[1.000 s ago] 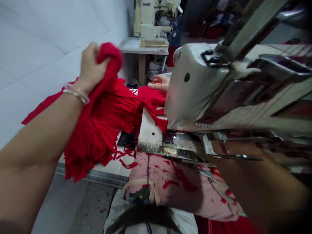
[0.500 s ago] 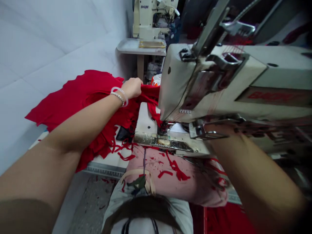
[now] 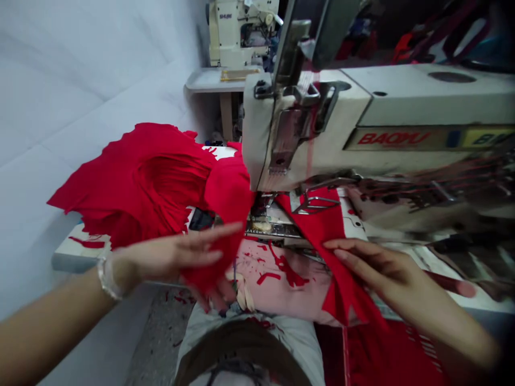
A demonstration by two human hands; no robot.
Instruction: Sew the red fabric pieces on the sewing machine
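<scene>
A red fabric piece (image 3: 231, 187) lies left of the needle area of the sewing machine (image 3: 257, 128), its lower end hanging at my left hand (image 3: 189, 257). That hand is blurred, with fingers stretched and spread around the cloth; I see no firm grip. On the other side of the needle, a red fabric strip (image 3: 322, 230) comes out beneath the machine head and drops toward my lap. My right hand (image 3: 374, 268) pinches its edge between thumb and fingers. A dark red, handle-like thing (image 3: 444, 281) shows beside this hand; its kind is unclear.
A pile of red cut fabric (image 3: 132, 182) covers the table's left side by the white wall (image 3: 80, 69). Red scraps lie on the pink padded cover (image 3: 277, 289) at the front. Another sewing machine (image 3: 229, 37) stands behind. Red cloth (image 3: 394, 354) lies low at right.
My left hand has come down from behind the machine head to the front left. My right hand now shows from under the head, with red fabric at its fingers. The view has shifted right.
</scene>
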